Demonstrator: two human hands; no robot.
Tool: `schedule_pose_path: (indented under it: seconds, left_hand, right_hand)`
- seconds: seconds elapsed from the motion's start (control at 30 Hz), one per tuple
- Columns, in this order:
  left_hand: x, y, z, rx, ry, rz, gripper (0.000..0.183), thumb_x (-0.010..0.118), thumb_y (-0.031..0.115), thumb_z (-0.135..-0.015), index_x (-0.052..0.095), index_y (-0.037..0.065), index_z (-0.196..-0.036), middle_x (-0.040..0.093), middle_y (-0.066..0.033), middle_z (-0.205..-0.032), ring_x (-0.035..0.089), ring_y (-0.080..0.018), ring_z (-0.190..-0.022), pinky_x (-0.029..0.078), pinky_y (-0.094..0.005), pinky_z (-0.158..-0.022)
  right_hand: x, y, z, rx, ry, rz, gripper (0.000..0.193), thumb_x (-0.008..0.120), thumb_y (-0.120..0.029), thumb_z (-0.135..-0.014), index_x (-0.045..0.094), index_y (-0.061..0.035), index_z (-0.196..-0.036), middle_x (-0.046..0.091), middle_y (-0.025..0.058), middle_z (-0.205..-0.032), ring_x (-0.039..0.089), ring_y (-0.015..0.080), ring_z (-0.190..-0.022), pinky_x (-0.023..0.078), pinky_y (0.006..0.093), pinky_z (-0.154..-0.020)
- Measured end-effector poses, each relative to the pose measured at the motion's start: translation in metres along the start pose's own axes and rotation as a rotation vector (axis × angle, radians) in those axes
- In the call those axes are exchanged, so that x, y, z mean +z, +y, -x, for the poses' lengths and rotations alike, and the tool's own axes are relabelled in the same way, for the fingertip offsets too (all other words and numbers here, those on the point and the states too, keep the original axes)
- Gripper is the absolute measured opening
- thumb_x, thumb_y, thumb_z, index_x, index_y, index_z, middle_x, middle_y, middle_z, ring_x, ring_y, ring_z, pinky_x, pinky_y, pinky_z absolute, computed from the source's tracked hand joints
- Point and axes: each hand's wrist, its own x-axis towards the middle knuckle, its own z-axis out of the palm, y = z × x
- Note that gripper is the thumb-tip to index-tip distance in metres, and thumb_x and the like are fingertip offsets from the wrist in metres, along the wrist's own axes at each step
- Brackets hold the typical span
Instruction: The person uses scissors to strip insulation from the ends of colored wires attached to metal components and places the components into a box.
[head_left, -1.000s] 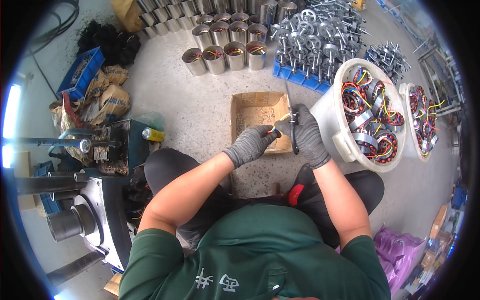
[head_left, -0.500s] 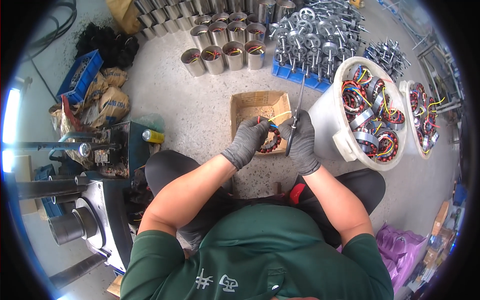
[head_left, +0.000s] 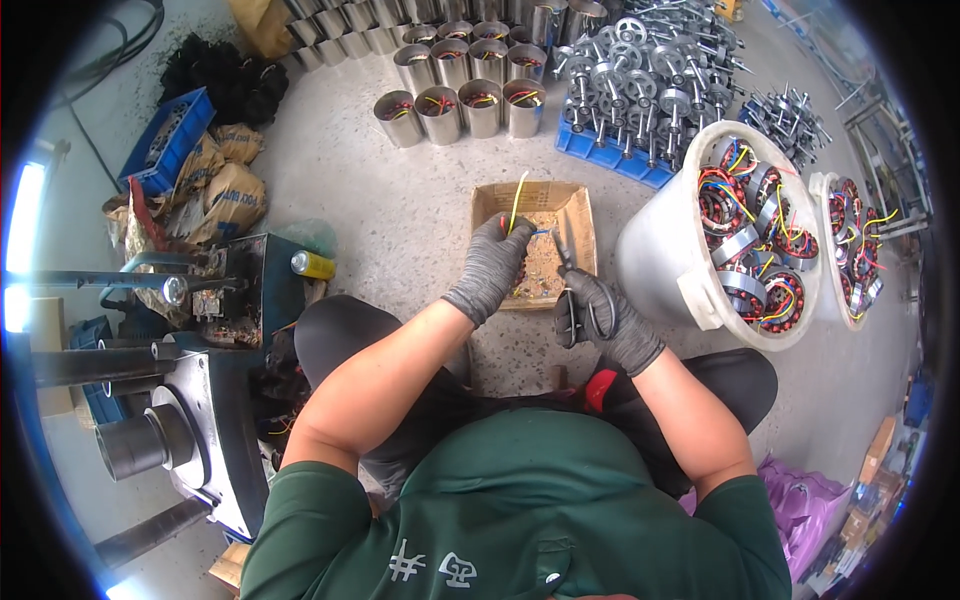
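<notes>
Gloved in grey, my left hand (head_left: pixel 493 262) is closed around a motor stator, mostly hidden by the fingers. Its yellow wire (head_left: pixel 517 203) sticks up past the fingertips, with short red and blue wire ends beside it. My right hand (head_left: pixel 610 318), also gloved, grips dark scissors (head_left: pixel 602 312) by their loop handles. The blades point up and away, close to the blue wire end; whether they touch it I cannot tell. Both hands are over the near part of an open cardboard box (head_left: pixel 584 215) with small scraps on its bottom.
To the right stands a white bucket (head_left: pixel 655 245) full of wound stators, with another container behind it. Metal cylinders (head_left: pixel 438 118) holding wired parts stand ahead. Rotors with shafts (head_left: pixel 640 90) are piled on a blue crate (head_left: pixel 610 155). A machine (head_left: pixel 215 420) is at left.
My right hand has moved down and turned, bringing the scissors' loop handles into sight. My left hand has rotated the stator, so its ring is now mostly hidden and the yellow wire points upward.
</notes>
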Motion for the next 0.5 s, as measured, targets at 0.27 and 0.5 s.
schedule_pose_path:
  seconds: [0.27, 0.5]
  left_hand:
    - [-0.001, 0.003, 0.003, 0.002, -0.069, -0.015, 0.014, 0.056, 0.019, -0.1, 0.061, 0.006, -0.102, 0.055, 0.0002, -0.071, 0.052, -0.0075, -0.055, 0.045, -0.0251, -0.048]
    - [0.002, -0.005, -0.004, 0.043, -0.098, -0.029, 0.012, 0.056, 0.014, -0.098, 0.064, 0.006, -0.1, 0.066, -0.0014, -0.079, 0.054, -0.0078, -0.06, 0.045, -0.0227, -0.054]
  right_hand:
    - [0.009, -0.011, 0.003, -0.128, -0.206, 0.128, 0.041, 0.058, -0.045, -0.098, 0.058, -0.0071, -0.114, 0.063, 0.0053, -0.073, 0.062, 0.018, -0.058, 0.049, 0.0298, -0.052]
    - [0.009, -0.013, -0.01, -0.113, -0.208, 0.091, 0.042, 0.054, -0.044, -0.1, 0.057, -0.0034, -0.109, 0.059, 0.0058, -0.062, 0.058, 0.0186, -0.047, 0.046, 0.0302, -0.042]
